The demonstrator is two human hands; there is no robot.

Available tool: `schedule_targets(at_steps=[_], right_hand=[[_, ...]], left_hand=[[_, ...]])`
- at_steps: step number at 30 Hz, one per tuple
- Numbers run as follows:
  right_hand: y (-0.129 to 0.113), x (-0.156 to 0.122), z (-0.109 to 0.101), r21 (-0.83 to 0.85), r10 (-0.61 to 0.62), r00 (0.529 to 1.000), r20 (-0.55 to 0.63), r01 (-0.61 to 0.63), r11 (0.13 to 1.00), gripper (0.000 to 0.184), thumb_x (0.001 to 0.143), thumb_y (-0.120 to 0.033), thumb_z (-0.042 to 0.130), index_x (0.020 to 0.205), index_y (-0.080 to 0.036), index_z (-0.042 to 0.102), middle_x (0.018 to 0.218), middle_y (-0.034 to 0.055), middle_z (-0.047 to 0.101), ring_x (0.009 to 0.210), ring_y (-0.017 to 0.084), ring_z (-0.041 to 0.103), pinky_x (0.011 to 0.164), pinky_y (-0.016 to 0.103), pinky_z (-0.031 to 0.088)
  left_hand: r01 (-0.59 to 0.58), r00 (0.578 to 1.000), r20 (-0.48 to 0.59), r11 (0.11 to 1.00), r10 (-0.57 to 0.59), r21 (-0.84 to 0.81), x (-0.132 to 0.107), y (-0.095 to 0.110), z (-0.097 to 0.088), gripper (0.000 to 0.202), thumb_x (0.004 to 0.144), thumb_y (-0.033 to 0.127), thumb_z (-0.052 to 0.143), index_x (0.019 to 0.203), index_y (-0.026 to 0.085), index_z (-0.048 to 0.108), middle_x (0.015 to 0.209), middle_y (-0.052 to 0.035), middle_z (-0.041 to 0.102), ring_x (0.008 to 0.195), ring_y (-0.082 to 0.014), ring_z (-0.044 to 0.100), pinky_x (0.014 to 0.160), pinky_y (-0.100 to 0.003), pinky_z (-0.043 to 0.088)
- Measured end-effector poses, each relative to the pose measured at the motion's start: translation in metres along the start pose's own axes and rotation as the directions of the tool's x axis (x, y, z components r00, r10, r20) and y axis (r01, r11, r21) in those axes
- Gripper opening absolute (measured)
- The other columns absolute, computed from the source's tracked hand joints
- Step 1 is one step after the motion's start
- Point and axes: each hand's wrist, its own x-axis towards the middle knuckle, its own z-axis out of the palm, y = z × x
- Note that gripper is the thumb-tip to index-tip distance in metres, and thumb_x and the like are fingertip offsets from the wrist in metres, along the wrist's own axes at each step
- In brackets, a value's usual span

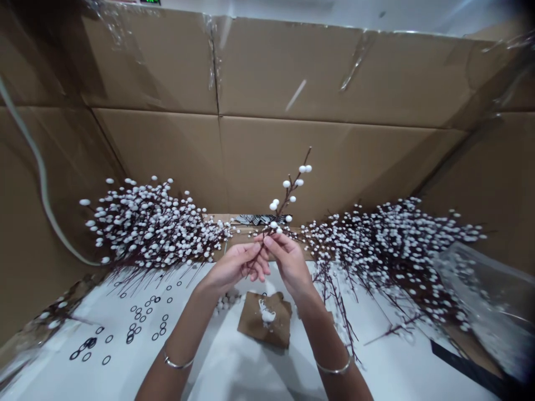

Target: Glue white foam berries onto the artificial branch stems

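Observation:
Both my hands meet above the white table [234,362] and pinch one dark twig with white bead buds [290,189], which stands upright and leans to the right. My left hand [238,264] grips the lower stem with closed fingers. My right hand [286,256] pinches the stem just above it, fingertips touching a white bud. A silver bangle sits on each wrist.
A heap of the same white-budded twigs [146,223] lies at the left, a larger heap [388,245] at the right. Several small black rings [137,323] are scattered front left. A brown cardboard scrap [265,320] lies under my hands. Cardboard walls [292,145] surround the table; a clear plastic bag [489,306] at the right.

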Motion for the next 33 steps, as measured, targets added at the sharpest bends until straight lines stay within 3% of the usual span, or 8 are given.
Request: schedule_targets(at_steps=[3,5,10,16,22,27,30,33], right_hand=[[-0.005,0.001,-0.004,0.049,-0.040,0.996,-0.074,0.044,0.998,0.019,0.081,-0.036,0.070,0.084,-0.018,0.066,0.080,0.0012,0.069,0.062,0.008,0.055,0.060,0.019,0.045],[-0.009,0.001,-0.007,0.073,-0.071,0.993,-0.090,0.078,0.994,0.017,0.083,-0.035,0.068,0.086,-0.019,0.063,0.076,-0.0007,0.067,0.051,0.005,0.048,0.050,0.018,0.039],[-0.018,0.001,-0.013,0.070,-0.086,0.994,-0.071,0.091,0.993,0.016,0.086,-0.035,0.064,0.087,-0.019,0.059,0.072,-0.0026,0.062,0.049,0.005,0.045,0.047,0.018,0.037],[-0.023,0.000,-0.015,0.051,-0.076,0.997,-0.032,0.077,0.996,0.015,0.087,-0.034,0.062,0.090,-0.020,0.060,0.075,-0.0016,0.060,0.056,0.007,0.045,0.054,0.020,0.042],[-0.025,0.000,-0.019,0.067,-0.063,0.997,-0.046,0.066,0.996,0.013,0.087,-0.033,0.063,0.090,-0.020,0.060,0.075,-0.0013,0.061,0.055,0.007,0.044,0.054,0.020,0.040],[-0.023,0.000,-0.017,0.031,-0.041,0.998,-0.051,0.043,0.999,0.015,0.086,-0.034,0.064,0.088,-0.019,0.062,0.073,-0.0018,0.061,0.055,0.007,0.044,0.054,0.020,0.037],[-0.019,0.000,-0.012,-0.050,-0.042,0.999,-0.035,0.040,0.998,0.016,0.087,-0.035,0.062,0.084,-0.019,0.060,0.072,-0.0015,0.061,0.062,0.009,0.049,0.060,0.021,0.039],[-0.015,0.000,-0.006,-0.090,-0.063,0.998,0.010,0.064,0.994,0.016,0.089,-0.034,0.059,0.081,-0.020,0.057,0.077,-0.0008,0.064,0.073,0.011,0.055,0.069,0.023,0.042]], left_hand=[[0.017,0.990,-0.130,0.876,0.052,0.482,-0.001,-0.004,-0.020,0.041,0.095,0.048,0.042,0.093,0.012,0.061,0.089,-0.0122,0.069,0.081,-0.0192,0.066,0.071,-0.028,0.048],[0.145,0.963,-0.246,0.562,0.108,0.815,-0.006,-0.013,-0.038,0.037,0.096,0.042,0.038,0.089,0.015,0.062,0.091,-0.0100,0.068,0.088,-0.0209,0.063,0.078,-0.030,0.045],[0.341,0.933,-0.360,0.288,0.012,0.895,-0.029,-0.051,-0.078,0.015,0.082,0.021,0.049,0.076,0.016,0.062,0.079,-0.0101,0.065,0.079,-0.0248,0.059,0.071,-0.031,0.038],[0.387,0.921,-0.371,0.169,-0.119,0.907,-0.037,-0.080,-0.100,0.016,0.068,0.009,0.049,0.073,0.016,0.062,0.083,-0.0088,0.065,0.072,-0.0206,0.056,0.063,-0.027,0.033],[0.381,0.925,-0.370,0.218,-0.090,0.898,-0.028,-0.082,-0.103,0.016,0.068,0.009,0.047,0.071,0.016,0.061,0.074,-0.0075,0.063,0.067,-0.0194,0.054,0.062,-0.028,0.035],[0.264,0.945,-0.316,0.379,0.081,0.887,-0.017,-0.053,-0.083,0.016,0.086,0.026,0.049,0.092,0.016,0.061,0.094,-0.0098,0.065,0.088,-0.0221,0.058,0.079,-0.032,0.044],[0.147,0.930,-0.305,0.554,0.205,0.820,-0.010,-0.030,-0.057,0.028,0.091,0.039,0.050,0.105,0.016,0.056,0.103,-0.0092,0.064,0.095,-0.0198,0.061,0.082,-0.030,0.047],[-0.117,0.827,-0.406,0.825,0.389,0.553,-0.005,-0.013,-0.030,0.032,0.087,0.037,0.063,0.110,0.017,0.057,0.105,-0.0074,0.064,0.095,-0.0172,0.061,0.082,-0.027,0.048]])
